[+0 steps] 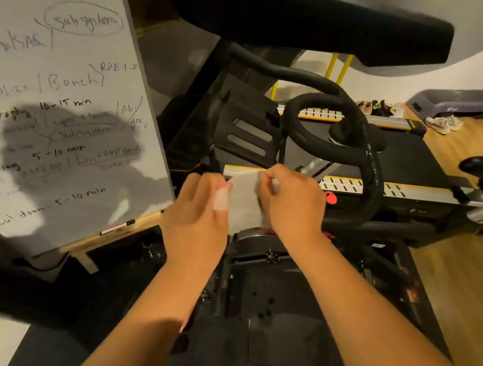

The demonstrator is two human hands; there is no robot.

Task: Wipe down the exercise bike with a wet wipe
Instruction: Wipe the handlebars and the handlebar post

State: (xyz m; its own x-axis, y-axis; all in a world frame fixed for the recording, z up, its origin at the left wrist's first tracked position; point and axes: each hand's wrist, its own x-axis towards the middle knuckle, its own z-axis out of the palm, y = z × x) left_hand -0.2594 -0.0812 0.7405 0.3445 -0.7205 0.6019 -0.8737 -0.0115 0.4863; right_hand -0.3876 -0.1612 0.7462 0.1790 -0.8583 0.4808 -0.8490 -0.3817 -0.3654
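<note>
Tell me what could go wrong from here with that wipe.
1. The wet wipe is stretched between the left hand and right hand, pinched at its edges; it might tear or slip and drop onto the bike base.
2. The whiteboard stands close on the left; a stray damp swipe could smear its marker notes.
3. Moisture may loosen the tape on a left finger.

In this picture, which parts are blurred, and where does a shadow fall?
Head view: the wet wipe held between the left hand and the right hand is smeared by motion blur; a dark shadow lies on the lower part of the whiteboard; the light is dim and warm; the wide lens bends lines near the edges.
</note>
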